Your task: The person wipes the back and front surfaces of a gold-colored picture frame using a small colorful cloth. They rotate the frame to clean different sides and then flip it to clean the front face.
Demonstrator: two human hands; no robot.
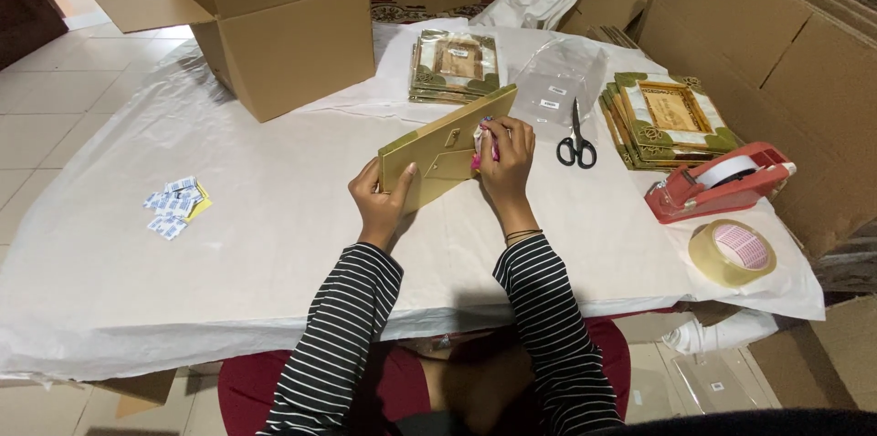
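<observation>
A gold picture frame (445, 148) is held up on its edge on the white surface (274, 217), back side showing. The left hand (382, 200) is clamped on its lower corner. The right hand (505, 157) is pinched on a small pink thing (477, 158) at the frame's back stand. Scissors (576, 142) lie just right of that grip. Steady holding is called for next.

Soft, even light falls on my table (228, 244). Shadows stay faint. The edges bend; all looks fairly sharp.

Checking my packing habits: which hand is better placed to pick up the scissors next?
Right. The right hand is at the frame's right edge, close to the scissors. The left hand grips the frame's far side.
</observation>
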